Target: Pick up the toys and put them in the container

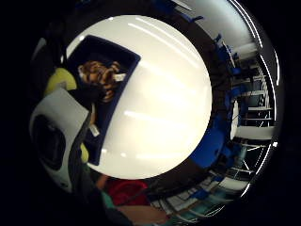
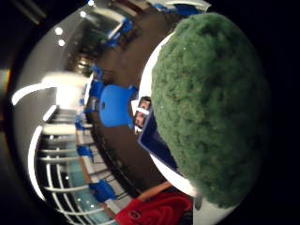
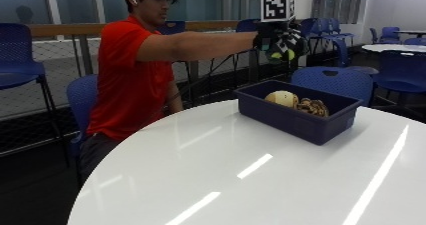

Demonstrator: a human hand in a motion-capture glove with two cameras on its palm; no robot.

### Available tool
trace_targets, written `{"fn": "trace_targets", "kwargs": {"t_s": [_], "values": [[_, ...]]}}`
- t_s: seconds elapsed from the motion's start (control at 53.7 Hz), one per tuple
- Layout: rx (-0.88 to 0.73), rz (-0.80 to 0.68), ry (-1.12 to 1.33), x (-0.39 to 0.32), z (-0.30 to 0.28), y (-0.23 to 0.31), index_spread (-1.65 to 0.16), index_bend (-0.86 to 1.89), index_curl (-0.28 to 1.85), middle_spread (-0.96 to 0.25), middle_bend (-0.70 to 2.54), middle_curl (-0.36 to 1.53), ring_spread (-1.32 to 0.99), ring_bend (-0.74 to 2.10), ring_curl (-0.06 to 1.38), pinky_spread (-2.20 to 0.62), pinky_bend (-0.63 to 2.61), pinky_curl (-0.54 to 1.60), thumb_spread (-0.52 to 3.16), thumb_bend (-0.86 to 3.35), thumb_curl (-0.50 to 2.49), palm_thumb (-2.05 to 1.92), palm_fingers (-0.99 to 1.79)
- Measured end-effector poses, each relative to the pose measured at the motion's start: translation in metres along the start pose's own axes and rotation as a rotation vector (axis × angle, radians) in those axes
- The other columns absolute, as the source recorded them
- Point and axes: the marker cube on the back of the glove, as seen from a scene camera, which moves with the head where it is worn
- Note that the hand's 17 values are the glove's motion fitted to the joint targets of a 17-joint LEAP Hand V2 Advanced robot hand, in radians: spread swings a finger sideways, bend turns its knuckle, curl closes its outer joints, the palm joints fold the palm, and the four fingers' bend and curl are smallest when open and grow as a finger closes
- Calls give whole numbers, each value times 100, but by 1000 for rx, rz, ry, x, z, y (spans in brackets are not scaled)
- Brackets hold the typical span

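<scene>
My gloved right hand [image 3: 281, 41] is raised above the far end of the dark blue container [image 3: 313, 125] and grips a fuzzy green toy [image 2: 211, 108], which fills much of the thumb side palm view. A yellow-green bit of the toy [image 3: 276, 55] shows under the fingers. Inside the container lie a cream round toy [image 3: 281, 98] and a brown striped plush [image 3: 312, 106]. The little finger side palm view looks down on the container [image 1: 127, 61] with the striped plush [image 1: 99, 75] in it.
The container stands on a round white table [image 3: 233, 170], near its far edge. Blue chairs [image 3: 333, 80] stand behind the table and a railing runs beyond them. The person in a red shirt sits at the table's left.
</scene>
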Motion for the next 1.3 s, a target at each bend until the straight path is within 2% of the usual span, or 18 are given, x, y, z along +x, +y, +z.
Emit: {"fn": "trace_targets", "kwargs": {"t_s": [0.205,0.372,0.447,0.465,0.521,0.595,0.651,0.707,0.856,1.061,1.303], "values": [[0,-6,42,-45,12,-9,-47,21,52,-53,65,87,-56,95,65,-41,112,44,51,7,109,72,84],[7,-123,12,-54,27,0,-47,19,57,-54,62,90,-56,94,66,-42,111,44,51,6,112,72,81],[-32,-47,-3,-57,31,0,-46,12,58,-54,53,88,-55,90,66,-39,115,45,58,4,112,69,57],[-47,-40,10,-55,33,1,-45,12,58,-52,48,86,-54,88,66,-35,112,44,64,2,110,64,41],[-99,-28,52,-50,39,2,-44,14,58,-50,45,84,-51,84,65,-28,113,45,80,-4,105,50,30],[-166,-114,69,-41,46,9,-42,8,52,-41,31,78,-43,73,61,-17,121,46,95,-6,96,38,2],[-186,-94,24,-43,49,12,-39,8,47,-32,23,73,-33,58,57,-10,126,45,102,-8,87,26,-20],[-187,-89,1,-43,49,15,-38,12,44,-26,18,69,-24,44,51,-4,126,44,107,-8,80,17,-25],[-159,-108,33,-29,48,26,-36,12,39,-14,12,58,-10,24,43,6,117,40,111,-7,64,-2,-29],[-153,-119,54,11,58,54,-34,11,33,-7,12,47,-2,17,39,11,107,35,112,-6,50,-6,-25],[-194,30,6,81,91,87,-34,13,28,-5,13,38,1,16,36,12,98,32,110,-6,38,-7,-23]]}}
